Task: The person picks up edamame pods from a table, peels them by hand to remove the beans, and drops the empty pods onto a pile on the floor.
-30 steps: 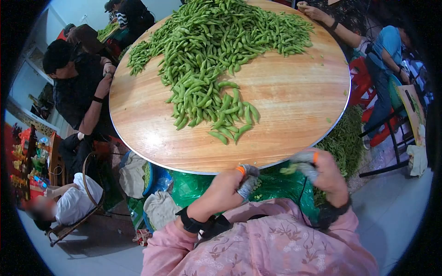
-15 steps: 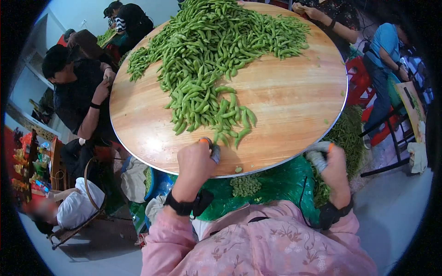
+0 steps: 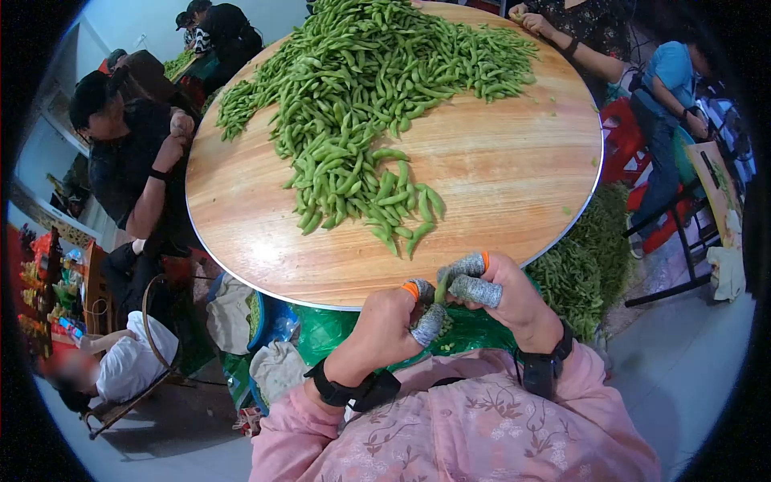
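Observation:
My left hand [image 3: 393, 317] and my right hand [image 3: 498, 293] meet just off the near edge of the round wooden table [image 3: 498, 169]. Grey finger covers wrap the fingers and thumbs of both. A green pod [image 3: 442, 287] is pinched between them, its left end in my left fingertips and its other end by my right fingers. On the table, a large heap of green pods [image 3: 345, 96] tapers toward me and ends in a few loose ones. Partly hidden under my hands, shelled beans [image 3: 446, 323] lie on green plastic [image 3: 325, 333] over my lap.
People sit round the table: one in black [image 3: 120, 153] at left, another's arm [image 3: 578, 52] at far right. A pile of pods [image 3: 582, 261] is on the floor at right, near red stools [image 3: 622, 140]. Blue containers [image 3: 277, 321] with cloths stand at lower left.
My right hand has come in from the right, and my left hand has moved right and down off the table edge. Both now meet at a pod.

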`<state>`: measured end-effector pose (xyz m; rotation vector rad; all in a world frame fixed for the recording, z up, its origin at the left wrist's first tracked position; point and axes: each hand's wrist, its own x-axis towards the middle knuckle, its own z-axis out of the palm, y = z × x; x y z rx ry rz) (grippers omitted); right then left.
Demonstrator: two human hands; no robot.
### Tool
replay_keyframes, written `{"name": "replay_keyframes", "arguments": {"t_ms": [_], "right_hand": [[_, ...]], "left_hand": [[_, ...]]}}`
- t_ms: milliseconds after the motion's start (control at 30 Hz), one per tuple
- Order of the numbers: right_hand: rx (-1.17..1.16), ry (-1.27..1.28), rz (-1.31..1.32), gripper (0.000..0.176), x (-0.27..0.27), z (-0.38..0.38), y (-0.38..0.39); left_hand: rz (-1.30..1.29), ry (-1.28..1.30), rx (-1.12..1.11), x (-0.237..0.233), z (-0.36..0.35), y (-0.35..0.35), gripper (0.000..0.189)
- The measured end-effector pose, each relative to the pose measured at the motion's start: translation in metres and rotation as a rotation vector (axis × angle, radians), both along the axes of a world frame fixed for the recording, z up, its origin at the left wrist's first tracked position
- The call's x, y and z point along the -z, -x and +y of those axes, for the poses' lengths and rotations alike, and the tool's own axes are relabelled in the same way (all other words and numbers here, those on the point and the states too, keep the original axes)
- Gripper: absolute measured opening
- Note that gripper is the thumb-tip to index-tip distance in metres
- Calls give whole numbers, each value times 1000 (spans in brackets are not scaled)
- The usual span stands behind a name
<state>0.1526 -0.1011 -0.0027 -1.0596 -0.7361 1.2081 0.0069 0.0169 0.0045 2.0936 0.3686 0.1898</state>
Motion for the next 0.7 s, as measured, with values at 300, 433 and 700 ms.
{"name": "replay_keyframes", "arguments": {"t_ms": [300,433,700], "right_hand": [[33,-38,22,17,5,-7,-2],[64,-7,30,15,-2,-7,1],[83,126,-81,13,-8,-14,5]], "left_hand": [[-123,-5,97,6,2,-3,18],[-123,230,136,10,4,-2,18],[-69,-654,4,-3,-3,1,18]]}}
